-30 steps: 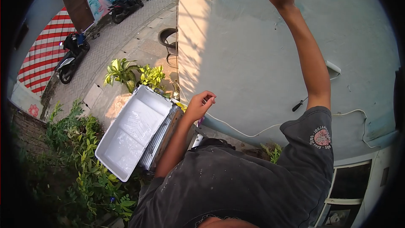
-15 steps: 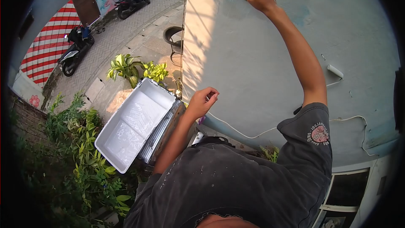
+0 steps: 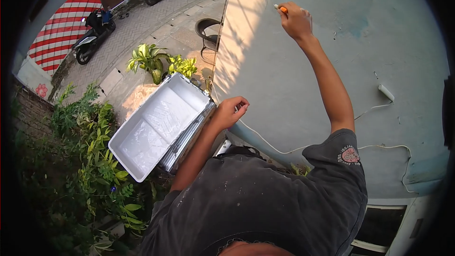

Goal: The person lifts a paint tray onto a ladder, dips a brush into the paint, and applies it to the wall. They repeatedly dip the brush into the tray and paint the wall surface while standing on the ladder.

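Observation:
My right hand [image 3: 298,21] is raised against the grey wall [image 3: 294,99], fingers wrapped round a small tool with an orange part and a pale end [image 3: 282,9]. My hand covers most of the tool, so its kind cannot be made out. Lower down, my left hand [image 3: 232,112] hovers near the wall's left edge with its fingers curled in and nothing visible in them. Beside my left forearm is a white paint tray [image 3: 156,125], tilted in view, with wet white paint smeared over its ribbed slope and well.
Under the tray sits a corrugated metal sheet [image 3: 187,144]. A white cable [image 3: 265,147] runs along the wall to a white tube-like fitting [image 3: 386,93]. Leafy plants [image 3: 102,170] crowd the lower left. A dark chair [image 3: 207,31] and a motorbike [image 3: 92,38] stand beyond.
My right hand has moved down along the wall with the orange tool still in it. The view has shifted slightly; my left hand stays curled by the tray.

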`<state>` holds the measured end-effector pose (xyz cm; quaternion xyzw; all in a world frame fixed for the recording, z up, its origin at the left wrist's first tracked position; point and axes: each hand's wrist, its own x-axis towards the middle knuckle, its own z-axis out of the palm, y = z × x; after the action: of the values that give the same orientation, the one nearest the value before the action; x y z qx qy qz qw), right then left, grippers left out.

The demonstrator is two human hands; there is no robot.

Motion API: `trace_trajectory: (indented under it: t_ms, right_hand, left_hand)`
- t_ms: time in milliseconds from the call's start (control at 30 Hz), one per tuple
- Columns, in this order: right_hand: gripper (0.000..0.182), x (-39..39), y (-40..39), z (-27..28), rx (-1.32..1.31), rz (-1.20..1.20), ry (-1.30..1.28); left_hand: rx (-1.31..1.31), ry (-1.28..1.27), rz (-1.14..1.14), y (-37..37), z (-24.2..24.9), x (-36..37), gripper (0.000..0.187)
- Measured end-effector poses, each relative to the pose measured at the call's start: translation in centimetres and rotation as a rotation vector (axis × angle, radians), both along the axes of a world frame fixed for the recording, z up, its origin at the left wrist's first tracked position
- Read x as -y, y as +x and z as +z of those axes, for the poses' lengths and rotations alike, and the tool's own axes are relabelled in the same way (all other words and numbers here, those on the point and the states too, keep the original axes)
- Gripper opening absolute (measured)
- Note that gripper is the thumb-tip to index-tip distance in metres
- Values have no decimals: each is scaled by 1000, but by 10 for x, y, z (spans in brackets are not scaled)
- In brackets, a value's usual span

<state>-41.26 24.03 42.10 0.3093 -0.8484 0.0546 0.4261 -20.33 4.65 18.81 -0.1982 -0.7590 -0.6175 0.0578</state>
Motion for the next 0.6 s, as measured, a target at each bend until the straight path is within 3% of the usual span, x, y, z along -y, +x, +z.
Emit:
trace_trajectory:
  t_ms: [100, 233, 400, 567, 600]
  right_hand:
    - [8, 10, 25, 31, -8, 153, -302]
    - [16, 53, 87, 45, 313, 488, -684]
    - [17, 108, 153, 36, 560, 690, -681]
    - [14, 92, 129, 41, 314, 598, -598]
    - [14, 79, 112, 42, 242, 560, -687]
  left_hand:
    - [55, 31, -21, -1, 0, 1, 15]
    - [15, 67, -33, -2, -6, -2, 15]
    - [-79, 86, -11, 0, -8, -3, 16]
    - [-12, 75, -54, 2, -5, -2, 17]
    - [-7, 85, -36, 2, -4, -2, 16]
